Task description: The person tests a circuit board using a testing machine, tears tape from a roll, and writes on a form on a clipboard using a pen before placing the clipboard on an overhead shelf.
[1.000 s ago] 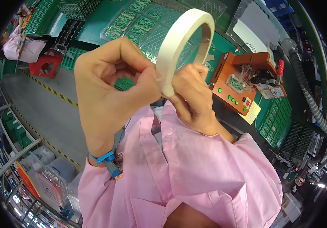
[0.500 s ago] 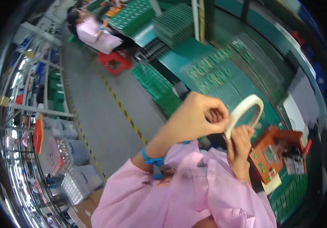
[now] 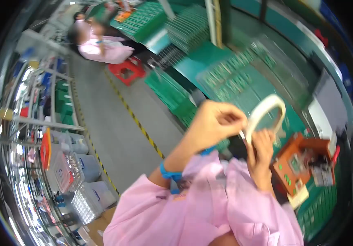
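A roll of white masking tape (image 3: 262, 110) stands on edge in my right hand (image 3: 261, 151), whose fingers and thumb are closed round its lower side. My left hand (image 3: 215, 123), with a blue band (image 3: 170, 174) at its wrist, is closed in a pinch at the roll's near edge. A short white bit of tape end (image 3: 242, 134) shows just under the pinching fingertips. Both hands are in front of my pink sleeves and smock, above the edge of the green workbench.
Circuit boards (image 3: 232, 78) lie in rows on the green bench (image 3: 275, 88). An orange fixture (image 3: 289, 166) stands at the right. Green crates (image 3: 172, 92) sit beside the bench. A co-worker in pink (image 3: 106, 48) sits at the far left by a red stool (image 3: 127, 71). Shelving (image 3: 45, 123) lines the left.
The camera view has shifted slightly. Both hands stay at the tape roll, and the left pinch has closed a little tighter, with a bit of white tape now showing below it.
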A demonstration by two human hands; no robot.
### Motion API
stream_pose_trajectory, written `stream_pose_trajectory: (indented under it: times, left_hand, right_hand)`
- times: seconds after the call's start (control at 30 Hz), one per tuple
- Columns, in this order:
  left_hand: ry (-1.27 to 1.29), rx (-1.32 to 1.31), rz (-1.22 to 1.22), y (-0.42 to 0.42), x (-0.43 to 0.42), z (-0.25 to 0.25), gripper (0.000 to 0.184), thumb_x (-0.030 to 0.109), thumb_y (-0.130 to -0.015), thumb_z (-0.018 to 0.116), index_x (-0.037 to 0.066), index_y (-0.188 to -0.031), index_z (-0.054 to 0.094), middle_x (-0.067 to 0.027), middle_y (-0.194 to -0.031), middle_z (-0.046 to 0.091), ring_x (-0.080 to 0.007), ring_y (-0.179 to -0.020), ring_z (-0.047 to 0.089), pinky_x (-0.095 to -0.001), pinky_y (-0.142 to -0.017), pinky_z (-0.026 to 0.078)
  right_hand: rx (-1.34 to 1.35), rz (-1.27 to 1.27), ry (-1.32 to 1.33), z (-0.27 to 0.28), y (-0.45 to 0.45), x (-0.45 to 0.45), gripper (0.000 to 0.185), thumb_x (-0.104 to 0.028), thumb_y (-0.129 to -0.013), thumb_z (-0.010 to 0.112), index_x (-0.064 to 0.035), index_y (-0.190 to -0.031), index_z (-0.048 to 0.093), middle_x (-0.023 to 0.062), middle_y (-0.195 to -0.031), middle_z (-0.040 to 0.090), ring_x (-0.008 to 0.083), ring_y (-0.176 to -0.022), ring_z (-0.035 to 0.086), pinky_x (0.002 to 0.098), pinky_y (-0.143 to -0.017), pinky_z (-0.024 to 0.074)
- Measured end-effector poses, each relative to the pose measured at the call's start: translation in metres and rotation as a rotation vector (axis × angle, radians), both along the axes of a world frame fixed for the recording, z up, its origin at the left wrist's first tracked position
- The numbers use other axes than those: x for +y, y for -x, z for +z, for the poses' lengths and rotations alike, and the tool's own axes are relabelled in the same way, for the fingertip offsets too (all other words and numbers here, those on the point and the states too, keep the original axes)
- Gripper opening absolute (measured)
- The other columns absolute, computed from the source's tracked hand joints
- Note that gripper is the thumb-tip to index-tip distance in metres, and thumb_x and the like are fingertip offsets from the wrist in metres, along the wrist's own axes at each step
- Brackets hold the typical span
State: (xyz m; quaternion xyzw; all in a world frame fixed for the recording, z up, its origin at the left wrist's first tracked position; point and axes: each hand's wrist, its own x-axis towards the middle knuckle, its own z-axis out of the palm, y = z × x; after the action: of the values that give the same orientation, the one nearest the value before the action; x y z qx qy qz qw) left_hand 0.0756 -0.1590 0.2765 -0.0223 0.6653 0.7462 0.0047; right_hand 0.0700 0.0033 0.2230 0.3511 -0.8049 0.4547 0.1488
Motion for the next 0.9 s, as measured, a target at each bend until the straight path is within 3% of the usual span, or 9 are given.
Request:
stream_pose_trajectory:
  times: [0.17, 0.37, 0.67, 0.83, 0.9]
  left_hand:
    - [0.154, 0.144, 0.005, -0.008, 0.011, 0.024, 0.013, -0.006, -0.068, 0.062, -0.005, -0.08, 0.063, -0.0071, -0.075, 0.062, -0.0108, -0.061, 0.055, -0.0176, -0.059, 0.046]
    - [0.29, 0.289, 0.05, -0.015, 0.016, 0.035, 0.017, -0.009, -0.062, 0.063, -0.005, -0.079, 0.063, -0.007, -0.07, 0.061, -0.0109, -0.058, 0.054, -0.0175, -0.056, 0.045]
    - [0.46, 0.29, 0.056, -0.018, 0.008, 0.045, 0.013, -0.008, -0.059, 0.061, -0.003, -0.071, 0.061, -0.004, -0.06, 0.058, -0.0087, -0.051, 0.051, -0.0172, -0.05, 0.043]
    - [0.329, -0.063, 0.072, -0.013, -0.016, 0.021, 0.005, -0.004, -0.064, 0.059, -0.001, -0.067, 0.057, -0.0026, -0.059, 0.057, -0.0061, -0.05, 0.049, -0.0154, -0.049, 0.041]
    - [0.297, -0.071, 0.126, -0.015, -0.026, 0.0, 0.004, -0.004, -0.065, 0.058, -0.001, -0.067, 0.058, -0.0027, -0.06, 0.057, -0.0061, -0.051, 0.049, -0.0152, -0.049, 0.041]
  right_hand:
    - [0.009, 0.073, 0.259, -0.008, 0.006, -0.006, 0.016, -0.008, -0.073, 0.058, -0.001, -0.088, 0.059, 0.0059, -0.076, 0.054, 0.0191, -0.068, 0.046, 0.0318, -0.077, 0.0303]
    - [0.041, 0.105, 0.352, -0.006, 0.008, -0.008, 0.018, -0.015, -0.077, 0.056, -0.0029, -0.09, 0.06, 0.0035, -0.076, 0.053, 0.0179, -0.069, 0.045, 0.031, -0.077, 0.0293]
    - [0.211, 0.069, 0.096, 0.009, 0.011, -0.002, 0.019, -0.015, -0.077, 0.055, -0.0055, -0.093, 0.06, 0.002, -0.077, 0.053, 0.0163, -0.069, 0.045, 0.0304, -0.077, 0.0289]
    - [0.115, 0.078, -0.172, 0.012, 0.01, -0.013, 0.025, -0.007, -0.073, 0.057, -0.0039, -0.098, 0.058, 0.0034, -0.079, 0.052, 0.0178, -0.07, 0.045, 0.0316, -0.077, 0.0305]
    - [0.108, 0.109, -0.183, 0.009, 0.01, -0.022, 0.026, -0.007, -0.073, 0.057, -0.0038, -0.099, 0.057, 0.0037, -0.079, 0.052, 0.0181, -0.07, 0.045, 0.0316, -0.077, 0.0308]
